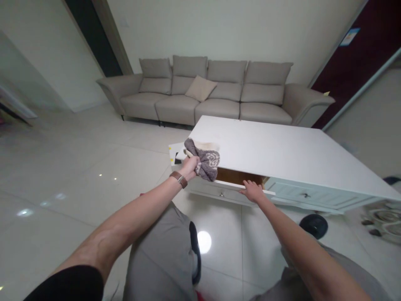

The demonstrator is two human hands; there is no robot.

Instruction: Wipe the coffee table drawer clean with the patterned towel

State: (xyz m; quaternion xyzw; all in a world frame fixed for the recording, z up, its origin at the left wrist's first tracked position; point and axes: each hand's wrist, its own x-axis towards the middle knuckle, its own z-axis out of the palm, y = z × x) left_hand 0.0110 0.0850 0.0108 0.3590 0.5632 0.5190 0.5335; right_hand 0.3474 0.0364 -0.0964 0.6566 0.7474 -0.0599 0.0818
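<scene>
In my left hand [189,166] is a bunched cloth [208,164], grey-brown with a white pattern and a pale part, gripped at its near end. It hangs over the near left part of the white coffee table [266,142], above the drawer's left end. My right hand [253,191] grips the top edge of the pulled-out drawer [230,193], fingers over the rim and thumb on the outer side. The drawer's brown inside [233,176] shows in part; the tabletop and the cloth hide the rest.
A second drawer [305,195] with a metal knob is closed on the right. Below it a dark round object [313,225] is on the tiled floor [78,175]. Behind the table stands a long grey sofa [219,110] with a beige cushion [201,88].
</scene>
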